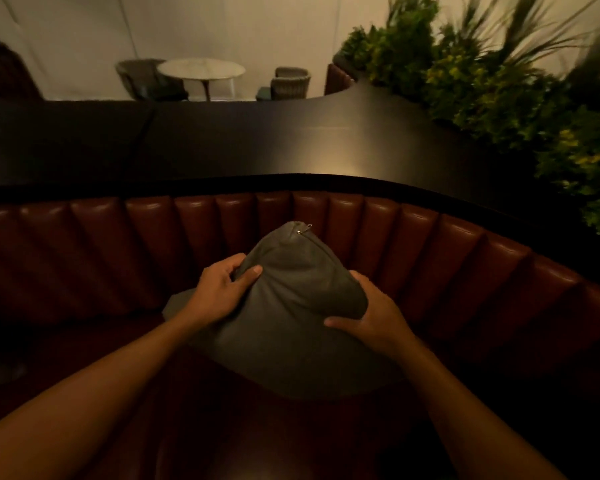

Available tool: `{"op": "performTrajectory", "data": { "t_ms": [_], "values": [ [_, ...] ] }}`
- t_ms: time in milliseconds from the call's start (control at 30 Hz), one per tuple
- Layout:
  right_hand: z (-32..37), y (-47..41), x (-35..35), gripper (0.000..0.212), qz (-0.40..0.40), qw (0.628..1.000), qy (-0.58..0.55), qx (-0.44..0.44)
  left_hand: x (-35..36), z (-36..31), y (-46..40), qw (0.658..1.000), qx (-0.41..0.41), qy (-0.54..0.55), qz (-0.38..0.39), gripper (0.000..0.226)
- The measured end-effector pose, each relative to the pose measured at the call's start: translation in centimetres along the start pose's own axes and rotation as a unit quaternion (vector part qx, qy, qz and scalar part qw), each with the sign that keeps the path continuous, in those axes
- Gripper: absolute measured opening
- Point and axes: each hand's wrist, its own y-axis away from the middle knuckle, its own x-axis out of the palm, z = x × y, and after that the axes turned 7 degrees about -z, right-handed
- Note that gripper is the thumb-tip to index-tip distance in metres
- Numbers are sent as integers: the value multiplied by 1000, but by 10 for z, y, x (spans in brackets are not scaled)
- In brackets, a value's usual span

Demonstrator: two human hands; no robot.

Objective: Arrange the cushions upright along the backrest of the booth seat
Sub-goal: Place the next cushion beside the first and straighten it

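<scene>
So the grey fabric cushion [284, 306] sits between both hands, left hand [219, 292] gripping its left side, right hand [378, 317] gripping its right, zipper corner pointing toward the dark red tufted leather backrest [430, 237].

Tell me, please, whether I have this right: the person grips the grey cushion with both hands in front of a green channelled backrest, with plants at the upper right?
Not quite: the backrest is dark red-brown, not green, as the head view shows. The rest stands: the left hand and right hand both grip the grey cushion in front of it, with plants at the upper right.
</scene>
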Motion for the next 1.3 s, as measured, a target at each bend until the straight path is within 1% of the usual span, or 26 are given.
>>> {"op": "performTrajectory", "data": {
  "t_ms": [100, 167, 233, 333, 400, 433, 467, 567, 600, 633, 667, 767, 900, 933, 1033, 1067, 1133, 1167, 1200, 1233, 1300],
  "values": [
    [33, -14, 29, 93, -3, 1000, 6, -21, -37, 20, 14, 999, -16, -14, -36, 39],
    [57, -22, 50, 83, 10, 999, 27, -42, -65, 33, 27, 998, -27, -20, -56, 32],
    [83, -28, 72, 75, 28, 997, 41, -65, -93, 46, 40, 996, -41, -41, -69, 30],
    [124, -33, 105, 70, 57, 993, 52, -92, -141, 64, 63, 995, -51, -54, -69, 28],
    [152, -35, 127, 71, 75, 990, 55, -104, -174, 74, 78, 996, -70, -33, -50, 27],
    [167, -35, 137, 70, 85, 988, 59, -111, -190, 79, 85, 996, -80, -28, -35, 36],
    [182, -35, 148, 68, 95, 986, 66, -122, -207, 86, 93, 995, -93, -27, -16, 51],
    [228, -35, 179, 59, 130, 976, 89, -150, -255, 115, 111, 992, -121, -38, 23, 101],
    [244, -35, 191, 56, 141, 973, 92, -158, -269, 127, 116, 989, -134, -45, 31, 112],
    [261, -34, 207, 54, 150, 970, 95, -166, -285, 141, 123, 987, -153, -44, 32, 115],
    [273, -34, 216, 54, 158, 967, 100, -174, -293, 151, 128, 985, -168, -29, 17, 112],
    [312, -35, 258, 61, 180, 960, 110, -182, -329, 192, 145, 977, -202, 40, -49, 88],
    [349, -38, 310, 71, 211, 948, 133, -199, -362, 245, 166, 959, -229, 155, -59, 69],
    [356, -39, 322, 72, 215, 945, 145, -201, -365, 256, 170, 954, -239, 171, -66, 67],
    [364, -44, 362, 78, 237, 939, 167, -187, -365, 294, 186, 928, -292, 209, -100, 50],
    [362, -45, 377, 81, 248, 937, 165, -184, -364, 308, 192, 921, -310, 210, -102, 53],
    [350, -45, 416, 83, 264, 934, 161, -178, -360, 340, 206, 908, -360, 196, -86, 76],
    [341, -42, 438, 84, 264, 933, 169, -176, -358, 355, 212, 898, -391, 184, -76, 84],
    [327, -37, 462, 85, 259, 933, 182, -172, -355, 373, 219, 893, -421, 146, -68, 89],
    [311, -31, 485, 89, 259, 931, 199, -164, -351, 388, 223, 894, -435, 89, -63, 94],
    [271, -12, 529, 101, 301, 913, 237, -139, -339, 418, 233, 902, -429, -28, -44, 103]
  ]
}}
